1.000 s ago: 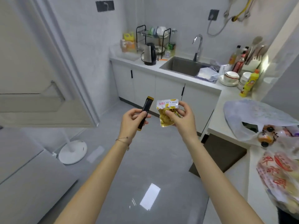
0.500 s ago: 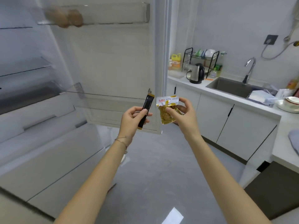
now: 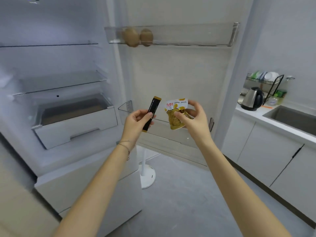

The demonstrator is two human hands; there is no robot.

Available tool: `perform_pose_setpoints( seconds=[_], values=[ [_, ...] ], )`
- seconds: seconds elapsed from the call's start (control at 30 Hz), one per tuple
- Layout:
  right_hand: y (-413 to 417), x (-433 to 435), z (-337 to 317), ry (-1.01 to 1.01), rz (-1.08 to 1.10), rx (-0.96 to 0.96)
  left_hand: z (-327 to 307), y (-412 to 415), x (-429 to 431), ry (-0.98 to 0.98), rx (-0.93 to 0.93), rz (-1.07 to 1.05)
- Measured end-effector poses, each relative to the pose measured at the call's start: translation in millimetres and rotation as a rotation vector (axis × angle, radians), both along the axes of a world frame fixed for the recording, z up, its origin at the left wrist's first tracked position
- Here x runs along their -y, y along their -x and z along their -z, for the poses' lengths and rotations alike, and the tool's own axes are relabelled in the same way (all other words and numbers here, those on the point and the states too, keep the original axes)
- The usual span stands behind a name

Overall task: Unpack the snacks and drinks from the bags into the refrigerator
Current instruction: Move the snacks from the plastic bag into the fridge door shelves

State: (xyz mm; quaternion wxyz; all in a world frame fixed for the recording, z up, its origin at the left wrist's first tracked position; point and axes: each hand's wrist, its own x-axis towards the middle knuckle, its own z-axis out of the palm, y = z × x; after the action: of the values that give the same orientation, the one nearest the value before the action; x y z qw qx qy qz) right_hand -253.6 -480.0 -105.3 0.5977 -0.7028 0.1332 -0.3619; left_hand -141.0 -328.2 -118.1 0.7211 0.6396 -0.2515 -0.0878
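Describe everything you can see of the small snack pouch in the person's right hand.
The snack pouch is a small, crinkled, shiny packet, foil-like: white on top with red print and yellow spots, gold below. It is held roughly upright in front of the open refrigerator door, pinched by the right hand, thumb across its front.

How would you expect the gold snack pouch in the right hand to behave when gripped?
The gold snack pouch probably crumples easily: its white top looks creased above the right hand. Likely light, since one pinch holds it.
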Motion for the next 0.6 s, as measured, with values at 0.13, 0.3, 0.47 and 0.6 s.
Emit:
perform_pose_setpoints(
  seconds=[0.13, 0.3, 0.47, 0.6],
  values=[
    [-44, 4, -14, 0.013, -0.074, 0.008, -5, -38, -2, 0.011, -0.001, -0.086],
    [-95, 6, -26, 0.063, -0.105, 0.015, -18, -88, -9, -0.056, 0.109, -0.186],
    [-119, 18, -24, 0.167, -0.099, -0.129, -33, -132, -4, -0.174, 0.193, -0.124],
    [-130, 24, -21, 0.256, -0.13, -0.347, -39, -162, 1, -0.423, 0.285, 0.097]
  ],
)
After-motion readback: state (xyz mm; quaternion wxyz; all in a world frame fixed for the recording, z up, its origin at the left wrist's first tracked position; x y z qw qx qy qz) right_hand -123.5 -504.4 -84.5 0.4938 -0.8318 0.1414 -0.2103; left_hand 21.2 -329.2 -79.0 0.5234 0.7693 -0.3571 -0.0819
